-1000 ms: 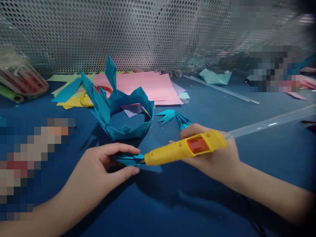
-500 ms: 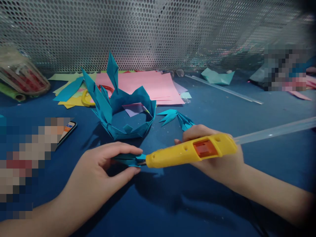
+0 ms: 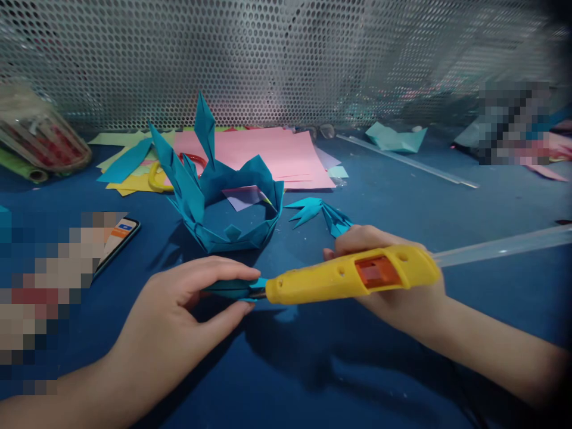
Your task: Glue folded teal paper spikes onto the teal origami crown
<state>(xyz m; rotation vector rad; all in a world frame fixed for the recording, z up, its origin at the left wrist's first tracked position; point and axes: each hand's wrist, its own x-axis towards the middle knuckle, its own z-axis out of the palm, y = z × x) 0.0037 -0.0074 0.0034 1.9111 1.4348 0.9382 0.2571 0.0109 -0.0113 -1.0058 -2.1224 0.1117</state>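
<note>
Between the thumb and fingers of my left hand (image 3: 187, 304) is a folded blue paper piece (image 3: 227, 289), partly hidden by the fingers. My right hand (image 3: 393, 298) grips a yellow hot glue gun (image 3: 322, 277), with a clear glue stick (image 3: 500, 247) sticking out of its back end. The gun's metal nozzle (image 3: 258, 292) touches or sits just inside the end of the folded piece. Behind my left hand stands a blue folded-paper crown (image 3: 223, 238) with tall points on its left side. Another blue folded piece (image 3: 319, 211) lies just beyond my right hand.
Pink paper sheets (image 3: 277, 155) and red-and-yellow scissors handles (image 3: 156, 177) lie behind the crown. A phone (image 3: 118, 241) is at left, near a plastic jar (image 3: 44, 134). A loose glue stick (image 3: 411, 161) and a pale green folded paper (image 3: 395, 140) lie at back right. Perforated metal closes off the back.
The glue gun has shifted slightly right and its rear end has dipped a little. My left hand keeps its pinch on the folded piece, almost unmoved.
</note>
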